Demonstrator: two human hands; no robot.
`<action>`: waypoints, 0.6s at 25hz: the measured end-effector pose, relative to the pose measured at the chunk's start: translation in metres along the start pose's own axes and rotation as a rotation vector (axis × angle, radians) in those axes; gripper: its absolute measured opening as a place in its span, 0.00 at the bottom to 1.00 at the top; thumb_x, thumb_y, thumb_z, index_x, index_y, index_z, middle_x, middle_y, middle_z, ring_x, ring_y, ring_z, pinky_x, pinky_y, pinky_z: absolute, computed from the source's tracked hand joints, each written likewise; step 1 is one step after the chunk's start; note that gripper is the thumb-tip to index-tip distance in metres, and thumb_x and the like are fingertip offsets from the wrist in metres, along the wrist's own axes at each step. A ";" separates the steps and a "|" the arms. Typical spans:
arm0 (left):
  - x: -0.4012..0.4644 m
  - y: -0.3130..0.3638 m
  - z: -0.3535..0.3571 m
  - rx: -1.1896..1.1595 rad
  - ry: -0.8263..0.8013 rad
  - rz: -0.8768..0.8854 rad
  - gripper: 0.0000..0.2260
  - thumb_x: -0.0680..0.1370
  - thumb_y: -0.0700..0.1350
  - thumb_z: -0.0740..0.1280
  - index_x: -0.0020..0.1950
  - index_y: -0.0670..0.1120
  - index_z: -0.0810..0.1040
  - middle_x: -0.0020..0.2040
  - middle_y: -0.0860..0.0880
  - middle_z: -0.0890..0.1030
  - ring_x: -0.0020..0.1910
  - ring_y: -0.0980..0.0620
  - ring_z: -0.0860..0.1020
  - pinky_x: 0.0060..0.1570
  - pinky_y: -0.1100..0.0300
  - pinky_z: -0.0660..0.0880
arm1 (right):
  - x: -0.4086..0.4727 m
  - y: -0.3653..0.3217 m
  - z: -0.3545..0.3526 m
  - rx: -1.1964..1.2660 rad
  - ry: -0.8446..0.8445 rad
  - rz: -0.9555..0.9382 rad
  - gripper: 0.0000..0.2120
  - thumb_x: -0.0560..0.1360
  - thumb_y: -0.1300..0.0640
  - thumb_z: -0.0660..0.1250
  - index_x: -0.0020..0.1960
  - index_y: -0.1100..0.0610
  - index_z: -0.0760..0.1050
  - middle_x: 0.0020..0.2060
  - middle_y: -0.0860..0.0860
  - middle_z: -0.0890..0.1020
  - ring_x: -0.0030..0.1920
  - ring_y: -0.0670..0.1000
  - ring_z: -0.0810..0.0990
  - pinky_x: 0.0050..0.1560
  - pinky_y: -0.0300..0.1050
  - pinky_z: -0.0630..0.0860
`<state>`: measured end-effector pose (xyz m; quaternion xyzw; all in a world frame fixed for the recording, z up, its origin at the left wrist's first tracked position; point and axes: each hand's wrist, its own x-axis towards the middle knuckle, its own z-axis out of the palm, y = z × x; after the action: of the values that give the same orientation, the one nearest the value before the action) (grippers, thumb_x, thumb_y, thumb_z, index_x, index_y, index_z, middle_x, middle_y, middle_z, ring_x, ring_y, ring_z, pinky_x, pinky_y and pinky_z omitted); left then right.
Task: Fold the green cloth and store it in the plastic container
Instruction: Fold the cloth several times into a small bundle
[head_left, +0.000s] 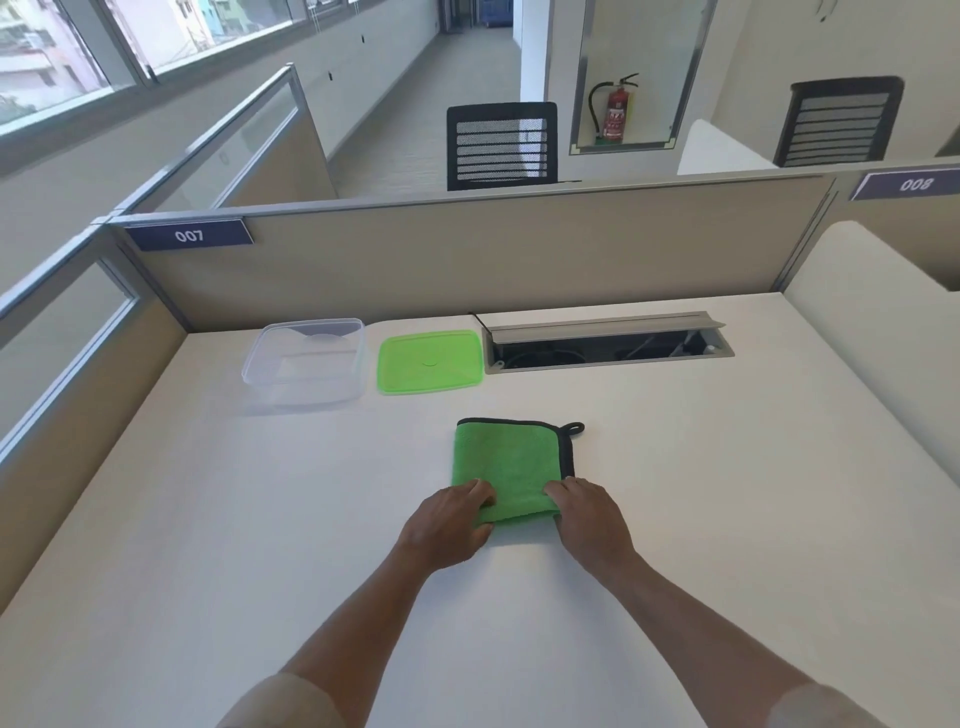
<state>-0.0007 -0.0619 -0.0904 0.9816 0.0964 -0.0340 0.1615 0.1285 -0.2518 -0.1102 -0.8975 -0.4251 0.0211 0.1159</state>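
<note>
Green cloth (511, 465) folded, flat on the white desk (208, 519), black trim along far and right edges. Left hand (451, 525) and right hand (589, 522) each pinch a near corner. Clear plastic container (304, 361) open at far left, well apart; green lid (430, 361) just beside it.

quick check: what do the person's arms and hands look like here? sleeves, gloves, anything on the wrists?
Both hands are bare: no gloves on the left hand or the right hand. No watch, band or ring shows on wrists or fingers. Forearms are uncovered; light beige short sleeves show only at the bottom corners of the frame.
</note>
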 end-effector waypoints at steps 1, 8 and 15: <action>-0.003 -0.009 0.003 -0.006 -0.022 0.045 0.20 0.74 0.51 0.66 0.65 0.49 0.69 0.64 0.48 0.77 0.63 0.47 0.75 0.59 0.55 0.74 | 0.003 0.001 -0.003 0.030 -0.021 0.025 0.19 0.66 0.68 0.63 0.55 0.55 0.78 0.43 0.51 0.81 0.45 0.57 0.79 0.43 0.48 0.74; -0.006 -0.038 0.003 -0.034 -0.045 0.064 0.28 0.71 0.44 0.67 0.71 0.52 0.67 0.72 0.51 0.70 0.72 0.49 0.67 0.69 0.55 0.67 | 0.012 0.007 -0.012 0.227 -0.058 0.119 0.13 0.71 0.58 0.65 0.55 0.51 0.74 0.44 0.51 0.82 0.46 0.56 0.78 0.42 0.48 0.73; 0.004 -0.046 0.005 -0.103 -0.008 -0.013 0.24 0.74 0.39 0.66 0.69 0.56 0.71 0.68 0.55 0.75 0.63 0.49 0.76 0.58 0.53 0.75 | 0.023 0.014 -0.008 0.422 -0.031 0.236 0.12 0.71 0.52 0.68 0.52 0.48 0.68 0.40 0.49 0.79 0.40 0.53 0.77 0.39 0.52 0.75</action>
<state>-0.0066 -0.0203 -0.1101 0.9712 0.1039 -0.0342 0.2119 0.1554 -0.2445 -0.1040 -0.8964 -0.3053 0.1364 0.2909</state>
